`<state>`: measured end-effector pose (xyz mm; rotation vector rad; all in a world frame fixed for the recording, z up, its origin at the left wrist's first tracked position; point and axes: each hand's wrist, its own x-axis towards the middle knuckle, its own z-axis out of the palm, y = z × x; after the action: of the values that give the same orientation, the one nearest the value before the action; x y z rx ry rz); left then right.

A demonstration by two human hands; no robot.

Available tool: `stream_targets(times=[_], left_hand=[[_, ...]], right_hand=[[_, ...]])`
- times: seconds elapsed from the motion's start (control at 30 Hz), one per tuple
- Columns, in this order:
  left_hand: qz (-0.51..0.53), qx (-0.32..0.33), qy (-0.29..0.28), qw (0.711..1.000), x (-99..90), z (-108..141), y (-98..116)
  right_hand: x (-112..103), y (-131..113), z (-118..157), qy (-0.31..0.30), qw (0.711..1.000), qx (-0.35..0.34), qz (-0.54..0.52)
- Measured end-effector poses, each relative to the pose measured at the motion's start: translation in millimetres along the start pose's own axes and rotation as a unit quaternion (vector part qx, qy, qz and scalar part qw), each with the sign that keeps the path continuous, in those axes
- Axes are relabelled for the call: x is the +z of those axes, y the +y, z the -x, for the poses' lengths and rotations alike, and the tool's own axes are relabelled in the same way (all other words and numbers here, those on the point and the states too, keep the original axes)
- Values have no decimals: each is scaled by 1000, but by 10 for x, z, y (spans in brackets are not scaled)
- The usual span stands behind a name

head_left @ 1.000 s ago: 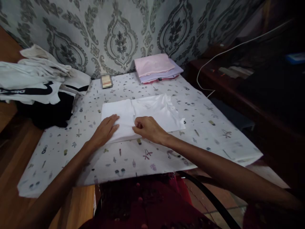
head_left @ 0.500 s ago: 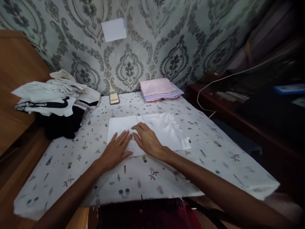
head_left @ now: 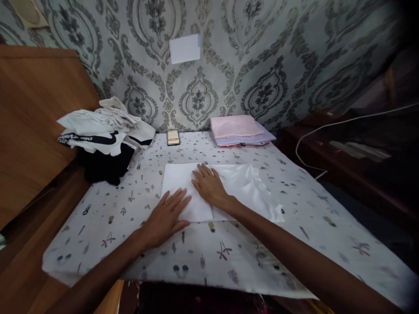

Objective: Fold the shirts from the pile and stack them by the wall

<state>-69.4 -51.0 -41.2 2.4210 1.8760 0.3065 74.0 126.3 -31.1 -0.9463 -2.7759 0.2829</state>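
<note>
A white cloth (head_left: pixel 248 189) lies on the patterned table cover; its left part is folded flat and smooth, its right part wrinkled. My left hand (head_left: pixel 165 218) rests on the lower left edge of the cloth, fingers spread and nothing held. Flat on the upper middle of the cloth, near the fold's edge, is my right hand (head_left: pixel 209 185), its fingers extended and apart. The two hands do not touch each other.
Folded pink and lilac cloths (head_left: pixel 238 130) are stacked at the back right. A heap of white and black clothes (head_left: pixel 104 137) lies at the back left, beside a wooden panel (head_left: pixel 42 113). A small card-like box (head_left: pixel 173 137) stands near the wall. A white cable (head_left: pixel 303 144) hangs at right.
The view has shifted left, so things appear farther right. My right hand has moved up the cloth, away from my left hand, and its fingers lie flatter.
</note>
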Motion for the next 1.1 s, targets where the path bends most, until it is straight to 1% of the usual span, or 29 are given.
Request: stream_targets(times=[0.07, 0.1, 0.2, 0.23, 0.3, 0.37, 0.43, 0.5, 0.6, 0.63, 0.7, 0.83, 0.9, 1.1], left_hand=[[-20, -47, 10, 999, 36, -29, -77], [-25, -57, 5, 998, 62, -40, -113], [-8, -49, -24, 999, 101, -64, -207], [6, -51, -27, 998, 93, -81, -241], [34, -78, -21, 996, 48, -153, -328], [51, -111, -20, 992, -5, -278, -453], [49, -126, -22, 991, -41, -434, -618], [49, -142, 2, 989, -59, -587, -813], [77, -176, 93, 977, -92, -791, -1114], [87, -183, 113, 973, -108, -856, -1206], [99, -182, 126, 970, -145, -984, -1360], [125, -164, 103, 973, -194, -1172, -1540], [146, -156, 100, 972, -196, -1202, -1583], [196, -143, 103, 965, -143, -1183, -1645]], right_hand=[[-7, -101, -99, 12, 1000, -14, -6], [0, -146, -156, 14, 1000, -20, -10], [70, -217, -301, -9, 1000, -5, -19], [106, -218, -330, -22, 1000, 7, -20], [181, -197, -354, -43, 998, 27, -22], [245, -164, -346, -43, 998, 32, -18], [284, -139, -328, -33, 999, 29, -9], [299, -128, -316, -24, 999, 23, 1], [301, -133, -313, -25, 999, 23, 9], [300, -136, -314, -27, 999, 26, 9], [298, -138, -317, -27, 999, 32, 7], [290, -135, -315, -28, 999, 36, 3], [281, -136, -313, -34, 999, 36, 3], [279, -134, -319, -35, 999, 37, 18]])
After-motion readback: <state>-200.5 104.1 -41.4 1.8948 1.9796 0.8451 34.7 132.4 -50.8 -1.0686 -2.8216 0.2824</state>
